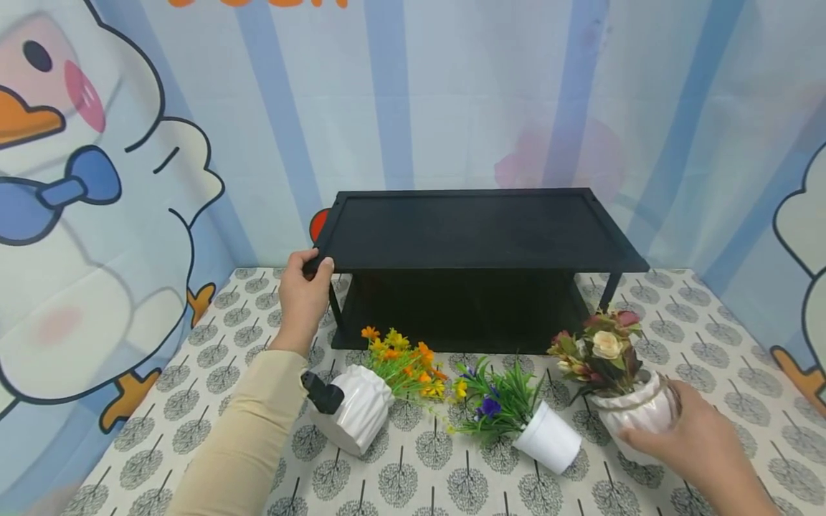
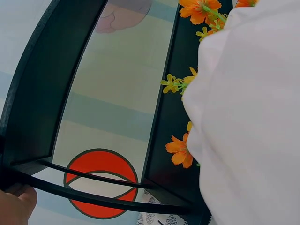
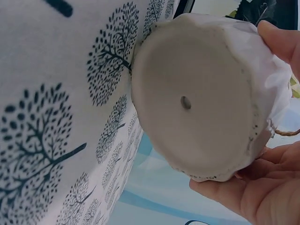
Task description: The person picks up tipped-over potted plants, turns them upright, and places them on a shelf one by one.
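In your head view, the rack (image 1: 477, 229) hides part of your left grip (image 1: 306, 301), and your right grip (image 1: 700, 433) covers part of the right pot (image 1: 629, 412). From your right wrist, that pot hides most of its flowers (image 1: 603, 347). From your left wrist, the left pot (image 2: 253, 122) runs off the edge. You cannot tell what the black piece (image 1: 325, 393) by your sleeve (image 1: 258, 430) is.

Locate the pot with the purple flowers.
In the head view, the purple-flowered pot lies on its side right of centre, in front of the black shelf, between the orange-flowered pot and the rose pot in the right hand.
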A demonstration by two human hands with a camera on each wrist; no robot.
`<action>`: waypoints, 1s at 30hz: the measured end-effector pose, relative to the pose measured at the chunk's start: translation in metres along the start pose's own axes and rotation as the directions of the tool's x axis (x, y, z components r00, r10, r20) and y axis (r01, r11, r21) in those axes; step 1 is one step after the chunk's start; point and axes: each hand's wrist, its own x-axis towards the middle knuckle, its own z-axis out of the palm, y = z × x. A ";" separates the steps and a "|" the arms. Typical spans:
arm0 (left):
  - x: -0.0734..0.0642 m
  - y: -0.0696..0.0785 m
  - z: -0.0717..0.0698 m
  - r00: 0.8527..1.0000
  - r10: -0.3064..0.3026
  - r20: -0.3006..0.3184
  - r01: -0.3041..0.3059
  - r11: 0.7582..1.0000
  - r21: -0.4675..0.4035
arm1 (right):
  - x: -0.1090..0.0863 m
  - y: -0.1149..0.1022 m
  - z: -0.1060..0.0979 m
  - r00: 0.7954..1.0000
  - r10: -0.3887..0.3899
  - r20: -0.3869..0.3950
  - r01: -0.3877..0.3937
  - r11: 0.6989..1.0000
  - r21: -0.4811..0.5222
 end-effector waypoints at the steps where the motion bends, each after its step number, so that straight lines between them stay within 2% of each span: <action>1: 0.000 0.000 0.000 1.000 -0.003 0.003 0.003 1.000 -0.002 | -0.001 0.001 0.000 1.000 -0.004 -0.005 0.004 1.000 0.004; 13: 0.001 -0.002 0.001 1.000 -0.001 0.005 0.001 1.000 -0.013 | -0.003 0.010 -0.002 0.999 -0.046 0.004 0.046 0.999 0.005; 20: 0.001 -0.002 0.001 1.000 0.006 0.001 -0.006 1.000 -0.017 | -0.003 0.012 0.002 0.996 0.075 0.050 -0.075 0.997 0.014; 30: 0.000 -0.003 0.001 1.000 -0.007 0.001 0.007 1.000 -0.024 | -0.007 0.016 0.009 0.993 0.113 -0.031 -0.111 0.992 0.059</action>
